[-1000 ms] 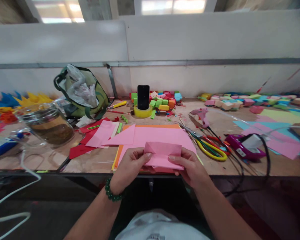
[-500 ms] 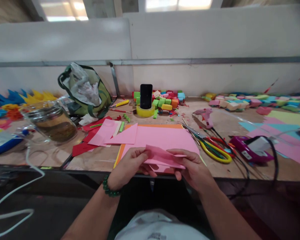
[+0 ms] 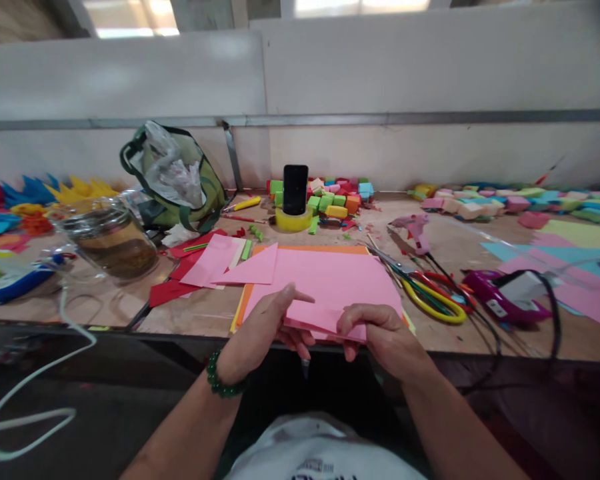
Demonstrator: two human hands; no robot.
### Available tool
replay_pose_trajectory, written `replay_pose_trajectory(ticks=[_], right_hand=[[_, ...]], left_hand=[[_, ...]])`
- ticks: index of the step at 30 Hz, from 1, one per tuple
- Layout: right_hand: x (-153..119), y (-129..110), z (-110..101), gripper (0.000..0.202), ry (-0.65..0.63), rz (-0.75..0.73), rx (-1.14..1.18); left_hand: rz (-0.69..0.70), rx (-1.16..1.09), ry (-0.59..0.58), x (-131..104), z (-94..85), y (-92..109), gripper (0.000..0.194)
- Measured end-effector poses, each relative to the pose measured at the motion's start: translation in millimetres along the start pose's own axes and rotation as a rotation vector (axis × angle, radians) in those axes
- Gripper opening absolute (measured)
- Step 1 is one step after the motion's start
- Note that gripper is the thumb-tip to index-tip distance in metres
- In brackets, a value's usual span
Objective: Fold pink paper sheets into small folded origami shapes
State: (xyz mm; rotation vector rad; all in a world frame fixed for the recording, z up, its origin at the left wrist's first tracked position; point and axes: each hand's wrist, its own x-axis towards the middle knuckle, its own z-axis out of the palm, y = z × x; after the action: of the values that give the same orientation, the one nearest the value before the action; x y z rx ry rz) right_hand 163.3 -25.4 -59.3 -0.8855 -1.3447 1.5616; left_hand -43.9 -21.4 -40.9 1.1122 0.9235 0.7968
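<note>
A folded piece of pink paper (image 3: 316,316) is held low over the table's front edge. My right hand (image 3: 383,333) pinches its right end, the thumb and bent forefinger on top and other fingertips below. At its left end, my left hand (image 3: 266,323) has it loosely between an outstretched finger or thumb above and curled fingers beneath. A green bead bracelet circles my left wrist. Under and behind the folded piece lies a stack of paper with a large pink sheet (image 3: 330,270) on top. A pink triangular piece (image 3: 255,265) overlaps its left corner.
Yellow-handled scissors (image 3: 433,300), a pink glue gun (image 3: 415,232) and a purple device (image 3: 505,297) with cords lie to the right. A phone (image 3: 295,190) stands in a tape roll (image 3: 293,220) before colored paper blocks. Leftward are a glass jar (image 3: 113,240) and a green bag (image 3: 207,193).
My left thumb and forefinger have loosened from the paper's upper edge. The folded piece now lies flatter, and my right fingers have shifted inward over it. The view has shifted slightly.
</note>
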Motion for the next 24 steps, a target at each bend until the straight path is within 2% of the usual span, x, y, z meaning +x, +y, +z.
replay_pose_trajectory(ticks=[3, 6, 9, 12, 15, 20, 24], right_hand=[[-1, -4, 1, 0.025, -0.042, -0.041, -0.09], [-1, -5, 1, 0.025, -0.071, -0.081, -0.107], [0, -1, 0, 0.028, -0.055, -0.089, -0.074], [0, 6, -1, 0.03, 0.033, -0.089, 0.008], [-1, 11, -2, 0.029, 0.089, -0.116, 0.018], [-2, 15, -5, 0.028, 0.079, -0.237, -0.041], [-2, 16, -6, 0.028, 0.061, -0.252, -0.033]], left_hand=[[-0.002, 0.137, 0.048, -2, 1.5, 3, 0.044], [0.014, 0.177, 0.034, -3, -0.4, 4, 0.038], [0.053, 0.107, 0.055, -1, -2.5, 4, 0.043], [0.094, 0.006, 0.067, 1, -0.8, 2, 0.048], [0.114, -0.083, 0.034, 2, 4.5, -1, 0.031], [0.12, -0.238, 0.019, 1, 12.9, -3, 0.025], [0.142, -0.273, 0.015, -3, 16.6, -1, 0.026]])
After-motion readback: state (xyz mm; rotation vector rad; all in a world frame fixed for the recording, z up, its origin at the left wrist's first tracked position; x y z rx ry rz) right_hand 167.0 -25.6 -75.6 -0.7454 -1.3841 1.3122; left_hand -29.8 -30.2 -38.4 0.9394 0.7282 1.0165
